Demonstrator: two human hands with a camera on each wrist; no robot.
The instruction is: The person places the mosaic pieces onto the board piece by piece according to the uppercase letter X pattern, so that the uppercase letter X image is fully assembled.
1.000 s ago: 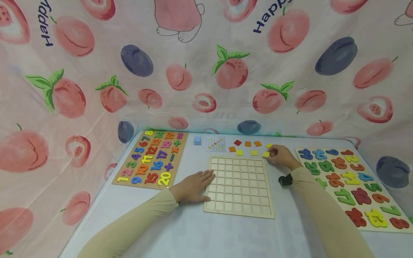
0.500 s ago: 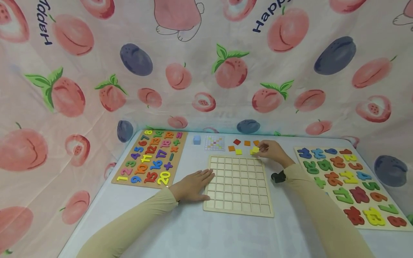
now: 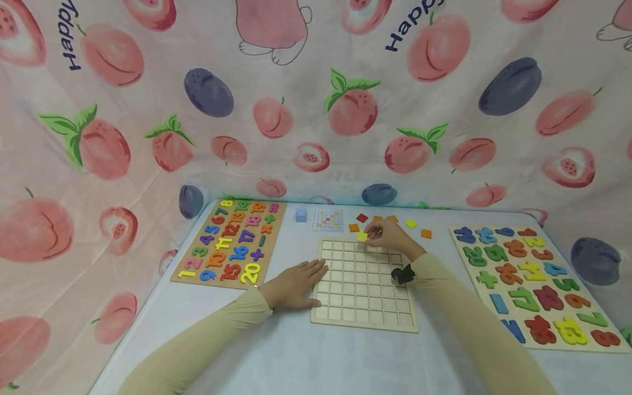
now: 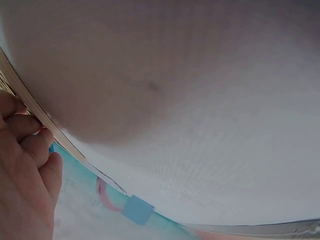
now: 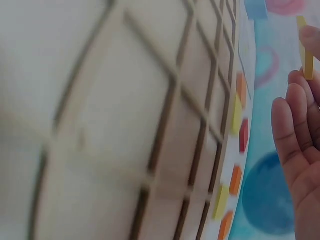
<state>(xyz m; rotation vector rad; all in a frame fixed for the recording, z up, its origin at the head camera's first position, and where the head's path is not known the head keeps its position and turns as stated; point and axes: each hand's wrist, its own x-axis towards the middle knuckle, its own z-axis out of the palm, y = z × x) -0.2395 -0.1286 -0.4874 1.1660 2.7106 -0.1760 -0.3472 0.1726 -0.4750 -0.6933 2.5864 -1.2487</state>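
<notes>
A pale wooden board (image 3: 362, 312) with a grid of square recesses lies on the white table. My left hand (image 3: 293, 286) rests with its fingers spread on the board's left edge; the left wrist view also catches this hand (image 4: 25, 185) at the rim. Over the board's far edge, my right hand (image 3: 392, 238) pinches a yellow square tile (image 5: 306, 55) between thumb and fingers, the other fingers extended in the right wrist view. Behind the board lie a red tile (image 3: 362, 218), several orange tiles (image 3: 354, 227) and a loose yellow tile (image 3: 411, 224), some partly behind the hand.
A blue cube (image 3: 300, 215) and a printed grid card (image 3: 328, 219) sit at the back. To the left is a brown number board (image 3: 261, 280); a pale board (image 3: 471, 233) with colourful numbers is on the right. A fruit-print cloth (image 3: 316, 126) hangs behind the table.
My right hand has carried the yellow tile leftward along the row of tiles to the board's far edge, uncovering an orange tile at right. The left hand stays put.
</notes>
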